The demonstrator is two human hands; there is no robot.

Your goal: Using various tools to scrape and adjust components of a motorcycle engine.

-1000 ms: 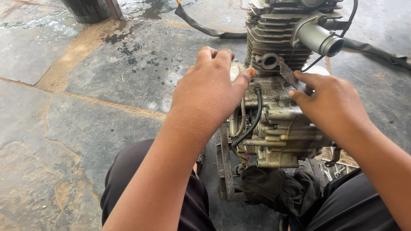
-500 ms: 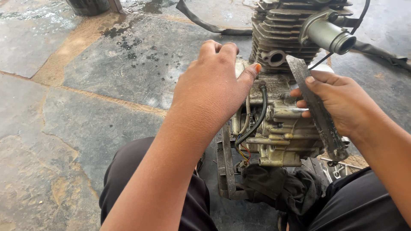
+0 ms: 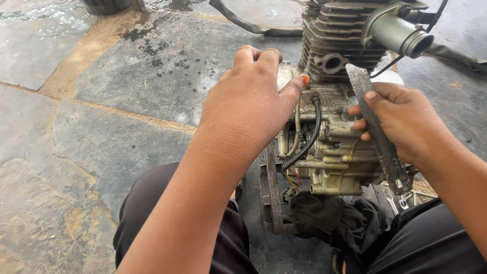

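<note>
Right-hand grip: right hand (image 3: 401,122) is closed around a flat, dirty metal bar (image 3: 378,133), fingers wrapped over its middle, both ends sticking out free.
Left-hand grip: left hand (image 3: 248,106) is curled over the near upper side of the engine (image 3: 335,137), thumb tip resting against the casing; what the hidden fingers press on cannot be told.
Bar axis: long axis runs steeply, upper end up and to the left beside the round port (image 3: 329,63) under the cooling fins (image 3: 332,35), lower end down and to the right near the tools (image 3: 398,200) on the ground.
Bar versus engine: it lies just in front of the engine's right face, close to it; contact cannot be told.
Nearer hand: the right hand, already on the bar; the left is apart from it, across the casing.
Crowded side: black hose (image 3: 309,137) and wires sit between the hands; grey intake pipe (image 3: 398,35) juts out above the bar's top end.
Below: dark rag (image 3: 335,218) lies at the engine's foot.
Open room: stone floor (image 3: 101,116) to the left lies bare; to the right, the person's own forearm and knee hem in the bar.
</note>
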